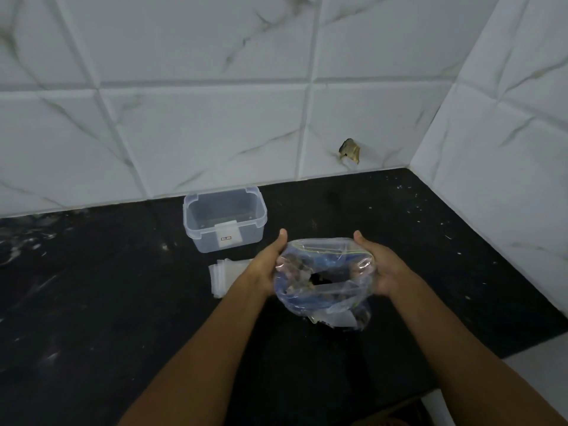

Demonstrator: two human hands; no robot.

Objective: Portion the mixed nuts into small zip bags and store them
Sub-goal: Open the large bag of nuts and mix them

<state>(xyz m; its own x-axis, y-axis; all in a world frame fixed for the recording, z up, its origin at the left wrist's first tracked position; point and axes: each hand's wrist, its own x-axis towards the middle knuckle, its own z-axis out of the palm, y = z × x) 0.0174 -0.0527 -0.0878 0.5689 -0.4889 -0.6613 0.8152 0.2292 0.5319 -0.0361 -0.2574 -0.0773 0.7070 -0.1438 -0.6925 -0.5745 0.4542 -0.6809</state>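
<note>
Above black counter (123, 302): crumpled clear zip bag (322, 275), nuts inside, gripped by left hand (264, 269), right hand (381, 269).

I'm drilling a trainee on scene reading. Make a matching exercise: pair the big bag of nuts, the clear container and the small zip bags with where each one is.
Things:
1. big bag of nuts
2. clear container
3. small zip bags

Places:
A. flat on the counter, partly under the left forearm
B. near the wall, lid off
C. held between the left hand and right hand

Pairs: 1-C, 2-B, 3-A
</note>
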